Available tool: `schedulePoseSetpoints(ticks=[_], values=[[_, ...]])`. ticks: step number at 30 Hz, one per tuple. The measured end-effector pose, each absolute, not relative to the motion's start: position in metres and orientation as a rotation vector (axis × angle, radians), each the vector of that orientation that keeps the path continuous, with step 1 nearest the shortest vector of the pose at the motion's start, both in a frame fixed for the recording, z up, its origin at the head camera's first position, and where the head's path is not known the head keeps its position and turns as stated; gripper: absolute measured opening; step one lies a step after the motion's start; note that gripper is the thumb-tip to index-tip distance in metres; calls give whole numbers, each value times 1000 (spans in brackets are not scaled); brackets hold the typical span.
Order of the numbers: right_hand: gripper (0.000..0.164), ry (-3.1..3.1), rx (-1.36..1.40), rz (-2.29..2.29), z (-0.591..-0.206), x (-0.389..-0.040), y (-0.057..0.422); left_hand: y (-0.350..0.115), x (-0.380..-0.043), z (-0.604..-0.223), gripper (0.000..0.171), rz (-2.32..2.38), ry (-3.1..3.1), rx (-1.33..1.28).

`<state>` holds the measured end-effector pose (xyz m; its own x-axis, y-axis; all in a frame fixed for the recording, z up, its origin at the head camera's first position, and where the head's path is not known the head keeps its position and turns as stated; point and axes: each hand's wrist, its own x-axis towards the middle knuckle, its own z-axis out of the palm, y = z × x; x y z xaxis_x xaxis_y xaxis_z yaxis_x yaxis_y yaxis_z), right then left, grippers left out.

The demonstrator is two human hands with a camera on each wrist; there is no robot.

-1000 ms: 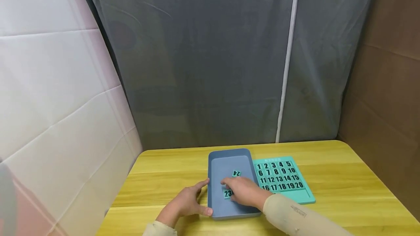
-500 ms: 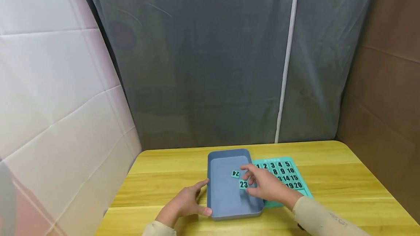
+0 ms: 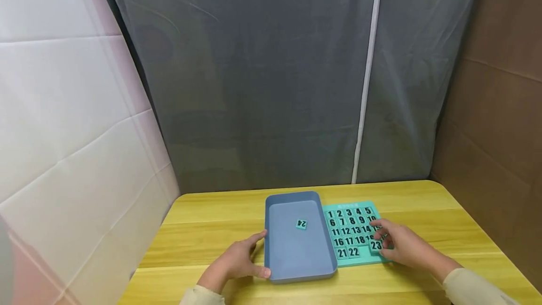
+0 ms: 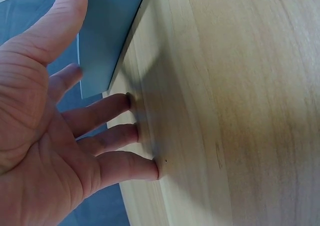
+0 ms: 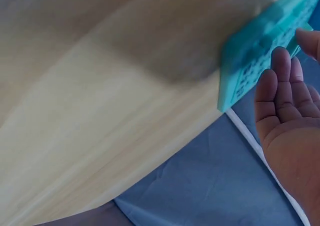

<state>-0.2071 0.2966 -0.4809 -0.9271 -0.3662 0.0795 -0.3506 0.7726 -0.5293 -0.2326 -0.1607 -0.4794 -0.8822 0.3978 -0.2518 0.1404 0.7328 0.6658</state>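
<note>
My right hand pinches a small teal number tile marked 23 above the lower right of a teal number board. On that board, tiles 1 to 22 sit in rows, some partly covered by my fingers. Tile 24 lies upside down in a blue-grey tray left of the board. My left hand touches the tray's left side with thumb and index finger spread. In the left wrist view, the other fingertips rest on the table beside the tray wall.
The yellow wood-grain table has rounded far corners. A grey curtain hangs behind it, a white panel stands on the left and a brown one on the right. The tray's right edge overlaps or abuts the board.
My right hand has picked up tile 23 from the tray and carried it right to over the board. Tiles 21 and 22 have come into view. My left hand has stayed at the tray.
</note>
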Motion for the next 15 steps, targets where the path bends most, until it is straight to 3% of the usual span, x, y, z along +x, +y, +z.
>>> schedulePoseSetpoints(ticks=[15], values=[[58,2844,-668,-798,-489,-204,284,-161,-232,-483,108,940,2564,458]])
